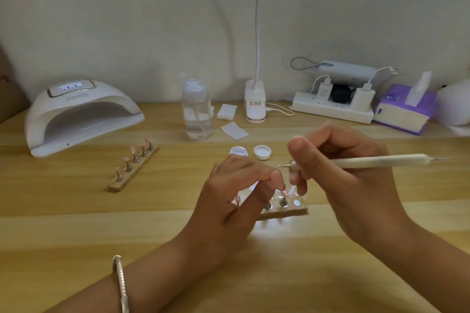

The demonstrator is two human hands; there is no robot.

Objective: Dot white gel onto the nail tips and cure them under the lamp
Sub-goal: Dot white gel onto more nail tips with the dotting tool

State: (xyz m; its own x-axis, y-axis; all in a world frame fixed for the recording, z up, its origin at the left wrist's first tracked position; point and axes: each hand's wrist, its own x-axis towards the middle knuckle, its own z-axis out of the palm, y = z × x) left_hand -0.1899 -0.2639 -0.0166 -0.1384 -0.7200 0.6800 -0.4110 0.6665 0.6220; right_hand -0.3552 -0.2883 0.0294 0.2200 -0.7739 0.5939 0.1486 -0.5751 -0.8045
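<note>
Partly behind left hand (pixel 236 198), nail stand (pixel 292 209).

From the near wooden stand (pixel 286 209), our left hand (pixel 236 201) curls over its nine o'clock end, and our right hand (pixel 338 185), holding the dotting tool (pixel 376 161), closes off three o'clock. At twelve sit the open gel pot (pixel 239 151) and its lid (pixel 262 152), with the pump bottle (pixel 196 109) behind them. Toward ten, a second stand (pixel 134 166) of pink nail tips lies slantwise before the curing lamp (pixel 76 114), whose mouth faces us. We find bare tabletop (pixel 76 223) from six round to nine, and between the two stands
</note>
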